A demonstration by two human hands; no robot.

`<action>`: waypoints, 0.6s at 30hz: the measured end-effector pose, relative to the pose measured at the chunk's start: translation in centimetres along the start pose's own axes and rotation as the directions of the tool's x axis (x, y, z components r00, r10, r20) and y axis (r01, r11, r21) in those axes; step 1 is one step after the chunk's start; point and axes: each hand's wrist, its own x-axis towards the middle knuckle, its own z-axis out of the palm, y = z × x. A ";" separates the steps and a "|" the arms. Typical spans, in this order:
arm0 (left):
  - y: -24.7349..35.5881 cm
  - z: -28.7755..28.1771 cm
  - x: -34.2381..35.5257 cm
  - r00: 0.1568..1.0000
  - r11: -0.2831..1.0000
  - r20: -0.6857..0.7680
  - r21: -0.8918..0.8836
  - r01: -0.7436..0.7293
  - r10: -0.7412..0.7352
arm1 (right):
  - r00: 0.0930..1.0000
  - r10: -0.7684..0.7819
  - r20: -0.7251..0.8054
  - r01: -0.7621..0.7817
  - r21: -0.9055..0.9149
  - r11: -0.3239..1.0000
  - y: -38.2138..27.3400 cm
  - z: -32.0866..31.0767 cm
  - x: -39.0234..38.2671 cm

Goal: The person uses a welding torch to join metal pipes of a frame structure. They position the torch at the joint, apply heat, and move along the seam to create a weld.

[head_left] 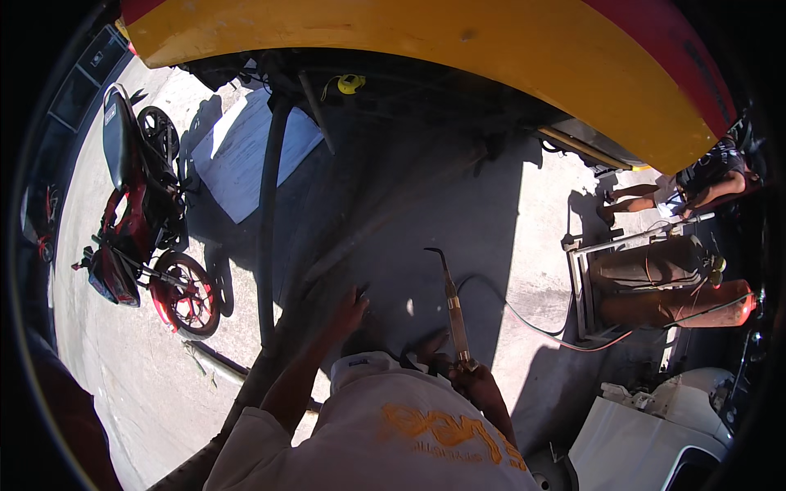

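Note:
My right hand (468, 378) is closed on the handle of a brass cutting torch (454, 323), its bent dark tip pointing away from me. A hose (524, 319) runs from the torch toward two gas cylinders (647, 303) on a metal cart (580, 286) at the right. My left hand (350, 307) is held out left of the torch, fingers closed on a small dark thing that I cannot make out. A long dark metal tube (270, 213) stands to its left. Ahead, a yellow tape measure (350, 83) sits under a yellow-and-red vehicle body (458, 41).
At left, a red-and-black motorcycle (139, 213) is parked beside a pale sheet (250, 151) on the concrete ground (98, 368). Another person's legs (634, 200) show at upper right near the vehicle. A white body panel (639, 434) lies at lower right.

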 end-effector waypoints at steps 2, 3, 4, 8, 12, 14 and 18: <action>-1.5 -1.8 0.7 0.997 0.996 0.079 0.093 -0.004 -0.003 | 0.999 -0.021 0.031 0.023 -0.072 0.997 -1.0 2.2 0.4; -2.2 -2.5 0.8 0.996 0.988 0.079 0.145 -0.053 0.041 | 0.999 -0.022 0.039 0.026 -0.101 0.995 -1.4 3.1 0.4; -3.1 -3.1 0.4 0.990 0.972 0.053 0.189 -0.138 0.130 | 0.999 0.012 0.046 -0.006 -0.123 0.992 -1.9 3.9 0.7; -6.4 -3.9 -0.7 0.938 0.854 0.017 0.407 -0.324 0.347 | 0.984 0.011 0.179 0.030 -0.225 0.974 -4.0 5.9 1.6; -8.3 -3.9 -0.8 0.956 0.901 -0.140 0.392 -0.184 0.256 | 0.950 0.036 0.311 0.080 -0.354 0.932 -6.8 7.0 2.7; -8.0 -4.2 -0.8 0.926 0.939 -0.286 0.308 -0.154 0.246 | 0.953 0.072 0.295 0.070 -0.443 0.894 -8.3 7.3 2.7; -5.5 -5.1 0.0 0.920 0.989 -0.373 -0.130 0.075 -0.119 | 0.913 -0.143 0.382 0.334 -0.500 0.799 -10.7 7.7 1.9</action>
